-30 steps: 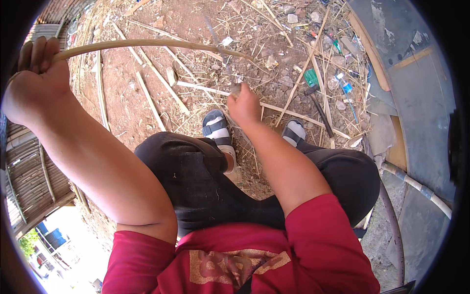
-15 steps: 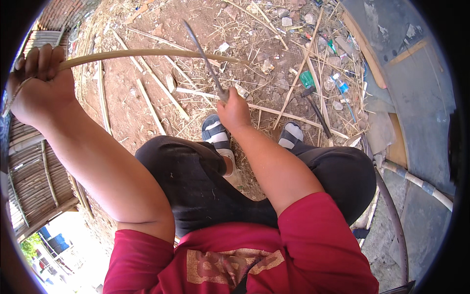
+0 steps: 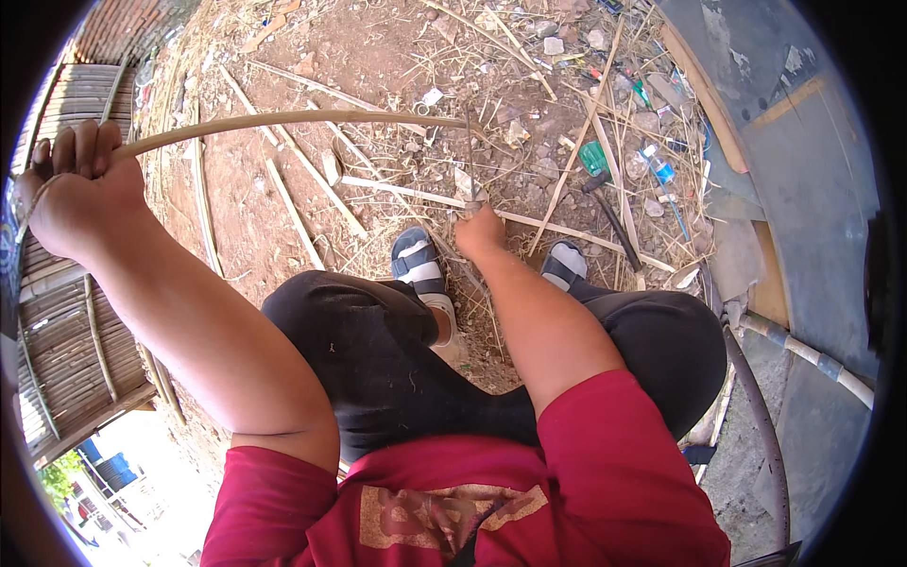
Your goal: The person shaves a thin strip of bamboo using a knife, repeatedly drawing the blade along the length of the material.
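Observation:
My left hand (image 3: 80, 189), raised at the far left, is closed around one end of a long bamboo strip (image 3: 302, 117). The strip arches to the right above the ground. Low in front of my feet, my right hand (image 3: 482, 232) is wrapped around the handle of a knife (image 3: 470, 170). Its thin, dark blade points away from me, and the tip appears to meet the strip's far end; whether they touch, I cannot tell. Most of the handle is hidden in my fist.
Several split bamboo strips (image 3: 315, 175) lie on the dirt. A hammer-like tool (image 3: 614, 222), a green plastic piece (image 3: 593, 159) and a clear bottle (image 3: 658, 168) lie at the right. A grey sheet (image 3: 803, 189) borders the right; a bamboo-slat panel (image 3: 71, 350) stands left.
My right hand has moved right and slightly nearer, and the knife has swung from leaning left to nearly straight ahead. The strip's far end has dipped slightly.

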{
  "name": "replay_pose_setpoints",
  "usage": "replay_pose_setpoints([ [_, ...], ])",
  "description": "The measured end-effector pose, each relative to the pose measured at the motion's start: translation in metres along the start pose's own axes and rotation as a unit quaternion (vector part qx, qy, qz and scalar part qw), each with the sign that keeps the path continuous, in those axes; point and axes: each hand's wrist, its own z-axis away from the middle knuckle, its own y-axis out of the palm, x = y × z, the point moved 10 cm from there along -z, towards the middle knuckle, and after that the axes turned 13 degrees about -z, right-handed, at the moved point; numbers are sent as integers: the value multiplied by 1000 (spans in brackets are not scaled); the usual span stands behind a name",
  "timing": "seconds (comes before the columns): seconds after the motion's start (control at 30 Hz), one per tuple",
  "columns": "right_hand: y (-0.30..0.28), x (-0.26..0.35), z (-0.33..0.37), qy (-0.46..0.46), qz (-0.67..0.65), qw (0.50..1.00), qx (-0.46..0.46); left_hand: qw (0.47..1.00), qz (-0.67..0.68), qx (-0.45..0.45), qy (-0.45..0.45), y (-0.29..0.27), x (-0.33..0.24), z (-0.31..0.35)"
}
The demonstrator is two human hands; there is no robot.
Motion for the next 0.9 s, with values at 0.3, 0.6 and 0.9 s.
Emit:
replay_pose_setpoints([
  [0.3, -7, 63, 24, -72, -59, 994, 56, 985, 73, 153, -27, 29, -3, 1],
  [0.6, -45, 165, 30, -156, -57, 978, 123, 886, 220, 399, -82, 58, -9, 39],
  [0.9, -76, 138, 29, -91, 43, 987, 128, 832, 269, 479, -85, 68, -14, 55],
])
